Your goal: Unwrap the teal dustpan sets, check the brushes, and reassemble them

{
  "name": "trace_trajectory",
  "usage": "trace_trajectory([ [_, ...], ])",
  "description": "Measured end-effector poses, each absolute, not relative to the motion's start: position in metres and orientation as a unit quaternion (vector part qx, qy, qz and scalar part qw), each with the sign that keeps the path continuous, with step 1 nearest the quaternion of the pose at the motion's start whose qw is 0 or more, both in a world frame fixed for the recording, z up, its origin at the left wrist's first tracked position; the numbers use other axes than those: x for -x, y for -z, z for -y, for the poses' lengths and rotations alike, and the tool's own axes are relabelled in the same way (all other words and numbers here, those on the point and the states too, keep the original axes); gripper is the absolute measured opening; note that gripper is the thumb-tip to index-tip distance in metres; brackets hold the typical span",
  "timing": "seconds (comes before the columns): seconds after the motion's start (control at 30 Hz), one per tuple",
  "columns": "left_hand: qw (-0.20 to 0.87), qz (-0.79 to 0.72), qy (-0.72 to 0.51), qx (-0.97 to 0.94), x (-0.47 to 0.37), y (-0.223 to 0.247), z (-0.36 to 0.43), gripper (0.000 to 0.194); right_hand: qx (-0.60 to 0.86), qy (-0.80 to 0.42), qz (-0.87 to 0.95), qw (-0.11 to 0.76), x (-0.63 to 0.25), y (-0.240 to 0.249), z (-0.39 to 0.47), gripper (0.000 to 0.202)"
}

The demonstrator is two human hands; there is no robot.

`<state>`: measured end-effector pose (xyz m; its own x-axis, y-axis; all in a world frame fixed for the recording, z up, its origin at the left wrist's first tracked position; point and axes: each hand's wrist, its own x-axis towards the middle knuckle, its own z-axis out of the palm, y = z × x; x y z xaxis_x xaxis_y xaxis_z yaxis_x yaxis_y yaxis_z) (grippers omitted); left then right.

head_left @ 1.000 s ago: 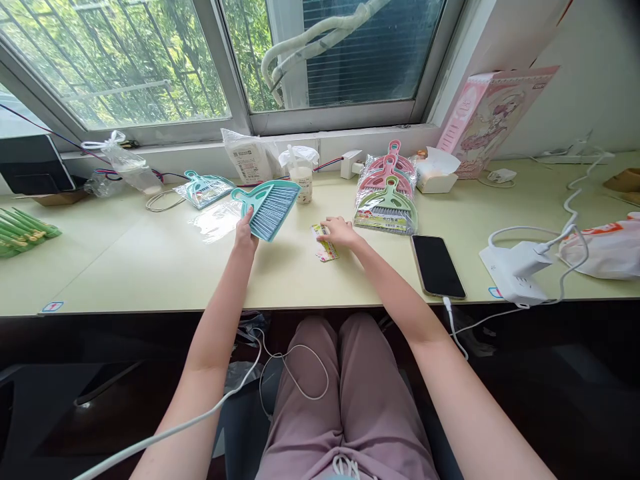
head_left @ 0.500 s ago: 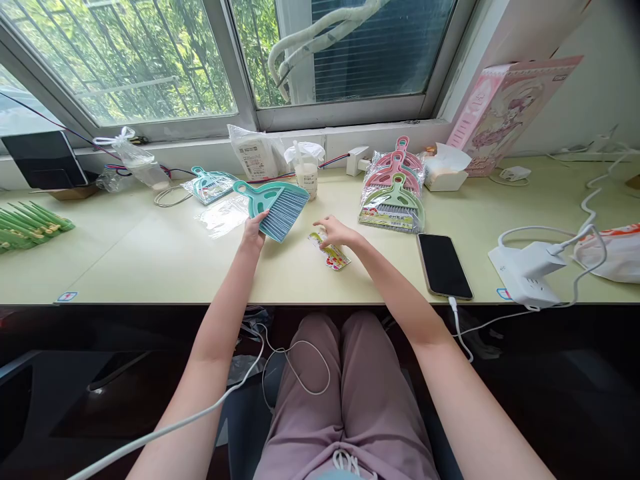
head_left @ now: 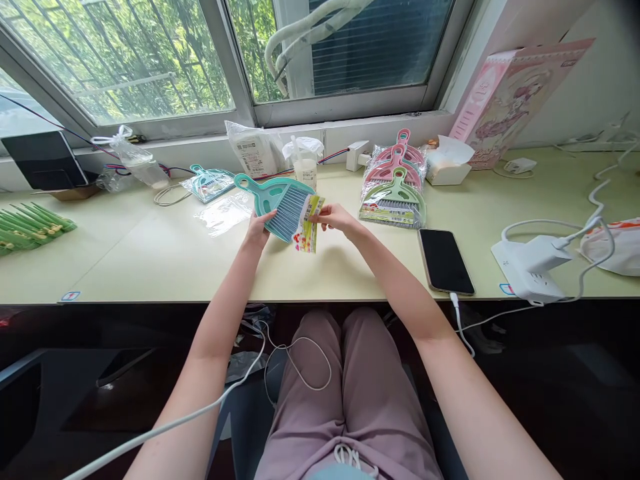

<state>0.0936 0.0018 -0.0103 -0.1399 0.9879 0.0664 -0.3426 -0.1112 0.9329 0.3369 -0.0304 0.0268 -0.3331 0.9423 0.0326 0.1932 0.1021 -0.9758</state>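
Observation:
My left hand point(head_left: 259, 228) grips a teal dustpan and brush set point(head_left: 273, 195) by its lower left edge, holding it tilted above the table. Between the fingers of my right hand point(head_left: 334, 217) is a printed label card point(head_left: 307, 233), yellow-green with red pictures. The card lies against the bristle end of the set and partly covers it. Behind the set, a clear plastic wrapper point(head_left: 223, 215) rests on the table beside a wrapped teal set point(head_left: 209, 183).
Wrapped pink and green sets point(head_left: 395, 193) lie at the back right, near a tissue box point(head_left: 449, 161). A phone point(head_left: 446, 262) and a power strip point(head_left: 525, 270) with cables are at the right. Green sticks point(head_left: 33, 225) lie far left; a lidded cup point(head_left: 305, 163) stands behind the set.
My right hand has picked the label card up from the table and brought it to the bristle end of the teal set. My left hand still holds the set.

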Motion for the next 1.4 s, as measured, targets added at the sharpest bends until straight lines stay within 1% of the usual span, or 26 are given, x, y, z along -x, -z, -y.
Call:
trace_trajectory([
  [0.07, 0.545, -0.391, -0.616, -0.414, -0.1, 0.01, 0.001, 0.072, 0.463, -0.486, 0.591, 0.448, -0.332, -0.021, 0.028, 0.034],
  [0.13, 0.565, -0.369, -0.596, -0.436, -0.106, 0.01, 0.005, 0.072, 0.5, -0.449, 0.571, 0.472, -0.328, -0.013, 0.027, 0.037],
  [0.27, 0.568, -0.345, -0.576, -0.477, -0.117, 0.009, 0.01, 0.072, 0.6, -0.351, 0.573, 0.434, -0.322, -0.006, 0.032, 0.04],
  [0.37, 0.554, -0.335, -0.558, -0.52, -0.12, 0.008, 0.012, 0.073, 0.638, -0.3, 0.576, 0.414, -0.321, -0.009, 0.037, 0.04],
  [0.5, 0.524, -0.335, -0.556, -0.551, -0.121, 0.01, 0.012, 0.079, 0.648, -0.275, 0.581, 0.408, -0.321, -0.011, 0.037, 0.04],
  [0.63, 0.514, -0.332, -0.57, -0.548, -0.121, 0.013, 0.009, 0.081, 0.651, -0.27, 0.57, 0.422, -0.321, -0.007, 0.032, 0.04],
  [0.73, 0.511, -0.332, -0.571, -0.55, -0.12, 0.012, 0.009, 0.084, 0.629, -0.306, 0.53, 0.48, -0.318, 0.002, 0.027, 0.04],
  [0.77, 0.509, -0.336, -0.571, -0.55, -0.12, 0.011, 0.01, 0.084, 0.608, -0.339, 0.506, 0.509, -0.316, 0.005, 0.026, 0.041],
  [0.83, 0.504, -0.347, -0.572, -0.546, -0.121, 0.009, 0.013, 0.086, 0.538, -0.443, 0.46, 0.55, -0.312, 0.01, 0.024, 0.046],
  [0.93, 0.505, -0.351, -0.563, -0.553, -0.12, 0.005, 0.015, 0.091, 0.42, -0.59, 0.423, 0.545, -0.308, 0.014, 0.022, 0.044],
  [1.0, 0.508, -0.351, -0.545, -0.568, -0.118, 0.003, 0.014, 0.092, 0.389, -0.619, 0.416, 0.542, -0.308, 0.014, 0.021, 0.041],
  [1.07, 0.497, -0.368, -0.535, -0.575, -0.112, 0.001, 0.008, 0.083, 0.387, -0.611, 0.408, 0.557, -0.309, 0.012, 0.021, 0.037],
  [1.13, 0.443, -0.427, -0.552, -0.563, -0.102, 0.0, 0.001, 0.064, 0.388, -0.601, 0.397, 0.575, -0.313, 0.009, 0.021, 0.034],
  [1.17, 0.388, -0.477, -0.563, -0.552, -0.096, 0.001, -0.003, 0.055, 0.388, -0.598, 0.392, 0.582, -0.314, 0.008, 0.021, 0.032],
  [1.23, 0.225, -0.597, -0.555, -0.534, -0.082, 0.005, -0.008, 0.045, 0.385, -0.595, 0.384, 0.592, -0.318, 0.005, 0.021, 0.029],
  [1.3, 0.066, -0.692, -0.48, -0.535, -0.07, 0.009, -0.01, 0.042, 0.383, -0.594, 0.381, 0.596, -0.321, 0.003, 0.021, 0.027],
  [1.33, 0.016, -0.724, -0.425, -0.543, -0.066, 0.012, -0.01, 0.041, 0.384, -0.595, 0.381, 0.595, -0.323, 0.002, 0.021, 0.026],
  [1.4, -0.015, -0.765, -0.322, -0.558, -0.062, 0.013, -0.009, 0.039, 0.391, -0.594, 0.381, 0.591, -0.324, 0.001, 0.021, 0.025],
])
